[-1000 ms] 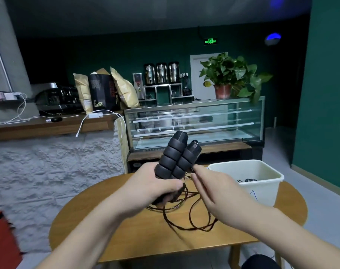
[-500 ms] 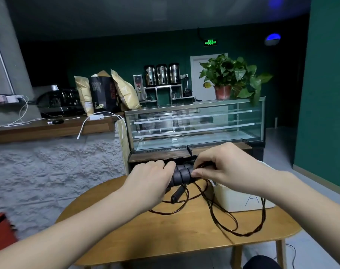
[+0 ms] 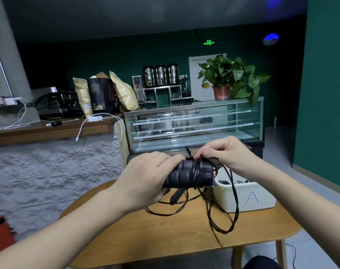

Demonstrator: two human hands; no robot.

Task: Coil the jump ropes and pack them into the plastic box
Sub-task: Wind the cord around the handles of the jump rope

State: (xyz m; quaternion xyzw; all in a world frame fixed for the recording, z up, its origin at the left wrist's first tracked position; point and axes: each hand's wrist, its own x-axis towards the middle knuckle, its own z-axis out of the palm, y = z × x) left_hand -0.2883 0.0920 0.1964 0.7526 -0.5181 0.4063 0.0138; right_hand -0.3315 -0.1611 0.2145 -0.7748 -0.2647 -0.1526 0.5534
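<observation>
Black foam handles [image 3: 188, 175] lie bunched sideways in the left hand [image 3: 146, 179], whose fingers curl round them, held above the wooden table [image 3: 165, 235]. The right hand [image 3: 221, 152] pinches the thin black rope [image 3: 233, 206] at the handles' top, one turn already round them. Loose loops hang down onto the table in front of the white plastic box [image 3: 247, 199], which stands at the table's right and is marked "A".

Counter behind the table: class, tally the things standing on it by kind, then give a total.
Steel urns: 3
Tan paper bags: 2
Black bag: 1
Potted plant: 1
Total: 7
</observation>
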